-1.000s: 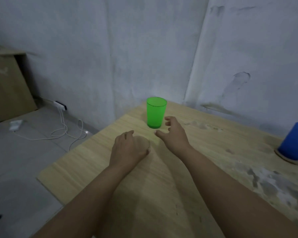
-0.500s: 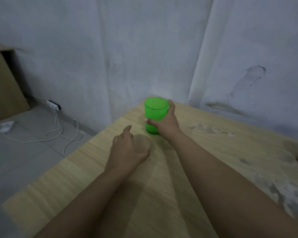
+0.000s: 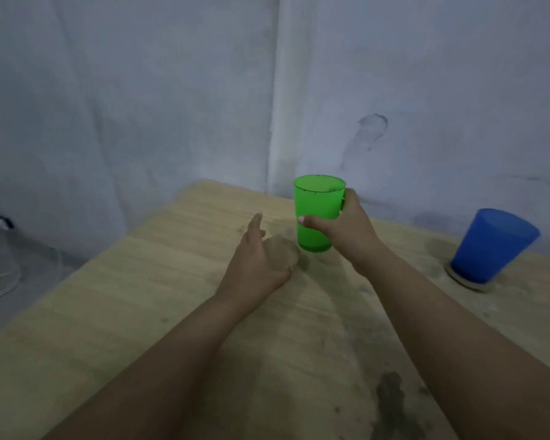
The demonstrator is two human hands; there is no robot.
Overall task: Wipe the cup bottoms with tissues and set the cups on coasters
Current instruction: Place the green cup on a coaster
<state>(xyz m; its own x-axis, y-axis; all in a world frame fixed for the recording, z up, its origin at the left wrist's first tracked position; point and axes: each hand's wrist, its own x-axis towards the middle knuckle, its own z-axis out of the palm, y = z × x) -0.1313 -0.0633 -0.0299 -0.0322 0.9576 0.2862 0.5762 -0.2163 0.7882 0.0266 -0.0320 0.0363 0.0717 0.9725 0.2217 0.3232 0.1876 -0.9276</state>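
The right hand (image 3: 350, 236) gripped the green cup (image 3: 317, 212) around its middle, thumb across the near side and fingers (image 3: 350, 198) curled round the far side. The cup stood upright near the far corner of the wooden worktop (image 3: 140, 312); whether its base touched the surface or hung just above it could not be told.

Just beside the cup's base, on its left, lay a round tan coaster (image 3: 283, 254). The left hand (image 3: 258, 268) rested on this coaster's near-left part, thumb at its near edge and the index finger stretched toward the far edge of the worktop; the other fingers were hidden, so how firmly the hand held the coaster could not be told. The green cup's base sat at the coaster's right rim, not on it.

Well apart, near the right edge of the worktop, 1 blue cup (image 3: 492, 246) stood on a 2nd coaster (image 3: 470, 282), its mouth up and leaning to the right in this wide view. Dark stains (image 3: 391, 395) marked the near part of the worktop. Beyond the left edge, a white cable (image 3: 0, 281) lay on the grey floor (image 3: 29, 265), and pale walls (image 3: 140, 90) met in a corner behind the green cup.
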